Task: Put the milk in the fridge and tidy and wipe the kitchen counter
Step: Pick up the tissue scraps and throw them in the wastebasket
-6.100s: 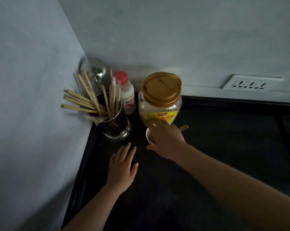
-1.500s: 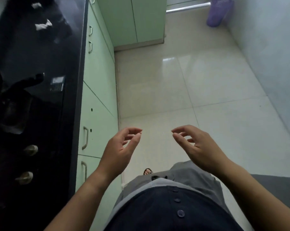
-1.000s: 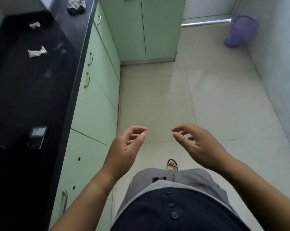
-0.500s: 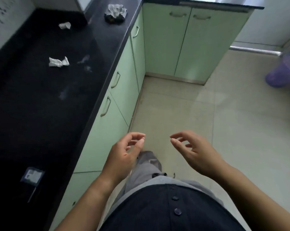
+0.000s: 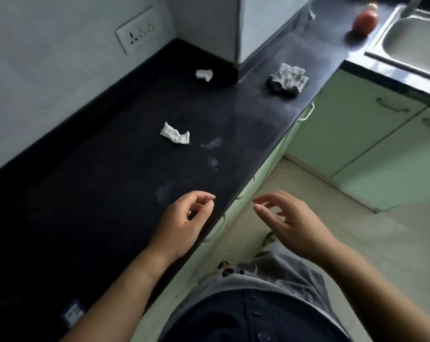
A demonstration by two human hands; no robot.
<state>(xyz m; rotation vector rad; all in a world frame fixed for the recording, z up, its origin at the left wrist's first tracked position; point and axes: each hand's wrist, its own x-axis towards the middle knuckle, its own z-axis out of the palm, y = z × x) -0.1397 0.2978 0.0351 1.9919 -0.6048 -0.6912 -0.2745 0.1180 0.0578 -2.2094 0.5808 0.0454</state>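
The black kitchen counter [image 5: 90, 193] runs from lower left to upper right. Two crumpled white tissues lie on it, one in the middle [image 5: 175, 133] and one further back by the wall corner [image 5: 204, 75]. A crumpled grey-white cloth [image 5: 287, 78] sits near the counter's front edge. Pale wet smears [image 5: 212, 154] mark the surface between the tissue and my hands. My left hand [image 5: 184, 222] hovers over the counter's front edge, fingers loosely curled, holding nothing. Over the floor, my right hand [image 5: 289, 222] is open and empty. No milk is visible.
A steel sink [image 5: 414, 43] is at the upper right with a red bottle [image 5: 364, 19] beside it. Green cabinet doors [image 5: 352, 134] stand under the counters. A wall socket [image 5: 136, 33] is at the upper left. Beige tiled floor [image 5: 372, 243] lies to the right.
My view has swung from the floor back to the counter, bringing the tissues, cloth and sink closer. Both hands keep the same empty, loosely curled pose in front of me.
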